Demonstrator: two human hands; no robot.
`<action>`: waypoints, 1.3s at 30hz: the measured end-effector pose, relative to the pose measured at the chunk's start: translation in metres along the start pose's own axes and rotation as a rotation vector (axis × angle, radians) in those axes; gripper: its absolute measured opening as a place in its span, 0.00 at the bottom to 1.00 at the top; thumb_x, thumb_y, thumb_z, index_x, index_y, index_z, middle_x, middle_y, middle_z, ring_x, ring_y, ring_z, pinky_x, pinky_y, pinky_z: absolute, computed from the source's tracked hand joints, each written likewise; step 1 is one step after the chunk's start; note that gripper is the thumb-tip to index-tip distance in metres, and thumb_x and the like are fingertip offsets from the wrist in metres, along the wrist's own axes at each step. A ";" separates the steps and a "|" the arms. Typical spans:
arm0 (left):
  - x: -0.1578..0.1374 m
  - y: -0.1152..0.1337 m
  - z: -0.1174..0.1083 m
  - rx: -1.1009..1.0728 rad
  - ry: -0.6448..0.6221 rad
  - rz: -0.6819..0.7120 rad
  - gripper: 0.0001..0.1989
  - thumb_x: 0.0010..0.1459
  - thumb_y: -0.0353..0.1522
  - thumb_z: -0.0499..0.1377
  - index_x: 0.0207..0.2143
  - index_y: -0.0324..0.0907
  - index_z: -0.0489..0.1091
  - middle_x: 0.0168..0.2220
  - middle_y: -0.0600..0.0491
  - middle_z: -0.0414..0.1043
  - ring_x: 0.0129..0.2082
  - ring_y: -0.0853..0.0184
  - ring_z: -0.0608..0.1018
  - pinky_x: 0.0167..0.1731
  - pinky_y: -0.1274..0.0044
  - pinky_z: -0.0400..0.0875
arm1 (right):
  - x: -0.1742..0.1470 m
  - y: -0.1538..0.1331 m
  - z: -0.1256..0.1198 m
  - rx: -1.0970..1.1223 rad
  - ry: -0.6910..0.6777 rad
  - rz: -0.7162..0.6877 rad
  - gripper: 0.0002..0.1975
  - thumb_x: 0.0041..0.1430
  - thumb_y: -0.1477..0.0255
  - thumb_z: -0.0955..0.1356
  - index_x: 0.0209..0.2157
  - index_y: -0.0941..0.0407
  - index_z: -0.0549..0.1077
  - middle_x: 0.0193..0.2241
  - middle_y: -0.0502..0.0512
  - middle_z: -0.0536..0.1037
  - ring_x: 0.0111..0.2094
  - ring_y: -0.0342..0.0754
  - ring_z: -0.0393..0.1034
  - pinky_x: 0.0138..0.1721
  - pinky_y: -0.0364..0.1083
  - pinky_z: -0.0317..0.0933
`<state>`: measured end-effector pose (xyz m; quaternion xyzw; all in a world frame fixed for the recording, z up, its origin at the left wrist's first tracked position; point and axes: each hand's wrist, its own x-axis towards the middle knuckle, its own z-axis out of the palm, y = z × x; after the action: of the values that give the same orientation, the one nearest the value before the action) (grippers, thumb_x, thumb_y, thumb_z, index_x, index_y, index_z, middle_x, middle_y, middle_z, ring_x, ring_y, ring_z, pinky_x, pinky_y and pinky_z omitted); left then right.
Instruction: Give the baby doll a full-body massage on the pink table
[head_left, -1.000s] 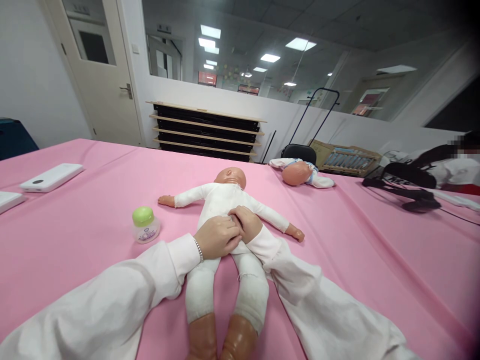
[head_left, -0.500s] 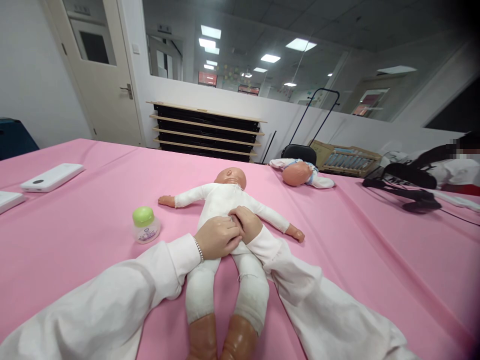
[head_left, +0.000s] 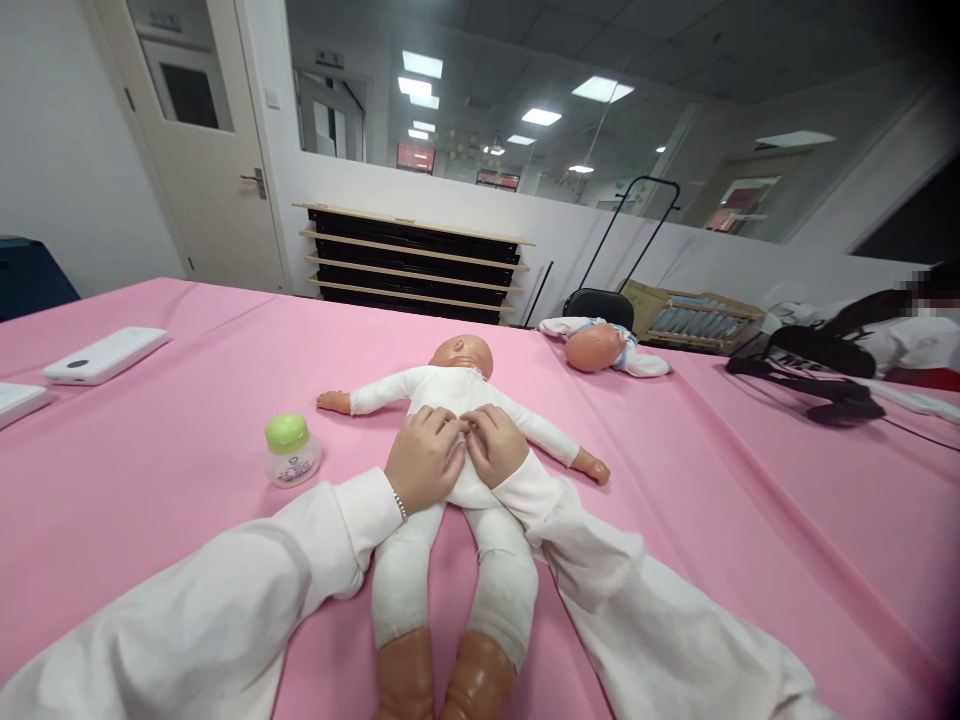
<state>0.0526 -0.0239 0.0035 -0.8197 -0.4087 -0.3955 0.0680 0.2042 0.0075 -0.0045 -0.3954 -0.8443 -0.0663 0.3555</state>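
One half-open left hand [head_left: 424,460] of mine rests on the doll [head_left: 471,492], holding nothing; my right hand [head_left: 498,443] curls beside it, any pinch I can't tell; doll's beneath both, on the pink tabletop [head_left: 187,480]; soft, even pressure, I'd judge, suits its torso [head_left: 442,392] best.

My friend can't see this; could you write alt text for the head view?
A person's left hand and right hand rest on the middle of a baby doll lying on pink cloth, a green-lidded jar nearby.
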 end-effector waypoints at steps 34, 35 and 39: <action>0.000 -0.012 0.031 -0.456 0.270 -0.786 0.09 0.50 0.25 0.52 0.35 0.40 0.66 0.40 0.48 0.59 0.48 0.60 0.64 0.54 0.64 0.55 | 0.065 0.014 -0.021 -0.134 -0.239 0.481 0.16 0.57 0.67 0.61 0.46 0.57 0.65 0.45 0.60 0.66 0.46 0.51 0.64 0.46 0.47 0.58; -0.002 -0.007 0.034 -0.497 0.270 -0.796 0.11 0.50 0.25 0.52 0.38 0.40 0.65 0.42 0.47 0.58 0.50 0.61 0.63 0.55 0.65 0.54 | 0.078 0.017 -0.019 -0.126 -0.248 0.507 0.18 0.57 0.66 0.61 0.48 0.58 0.64 0.48 0.62 0.64 0.49 0.52 0.62 0.49 0.48 0.57; -0.013 0.015 0.036 -0.670 0.191 -0.784 0.18 0.55 0.27 0.49 0.49 0.38 0.58 0.51 0.43 0.53 0.57 0.62 0.57 0.58 0.66 0.51 | 0.128 0.033 -0.006 -0.087 -0.228 0.642 0.26 0.58 0.62 0.61 0.56 0.56 0.57 0.59 0.62 0.51 0.57 0.57 0.54 0.55 0.53 0.50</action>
<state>0.0802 -0.0259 -0.0270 -0.5425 -0.5279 -0.5731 -0.3139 0.1755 0.1067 0.0780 -0.6605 -0.7075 0.0577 0.2446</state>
